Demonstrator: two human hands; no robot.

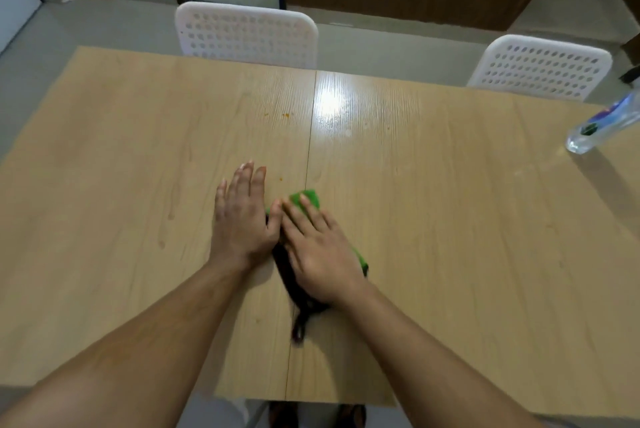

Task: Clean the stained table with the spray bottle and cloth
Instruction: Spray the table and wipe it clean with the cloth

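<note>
A green cloth [306, 197] with a dark underside lies near the middle of the light wooden table [450, 202]. My right hand [318, 247] presses flat on it with straight fingers and covers most of it. Beside it, my left hand [242, 216] lies flat on the tabletop, its thumb touching the cloth's left edge. Small orange stains [285, 114] dot the wood beyond my hands, and wet streaks [166, 216] run down the left side. A clear spray bottle [602, 123] stands at the far right edge, only partly in view.
Two white perforated chairs stand at the table's far side, one [246, 34] at centre and one [540, 66] at right. A seam [310, 150] runs down the tabletop's middle. Grey floor and brown wall panels lie beyond. Feet show below the near edge.
</note>
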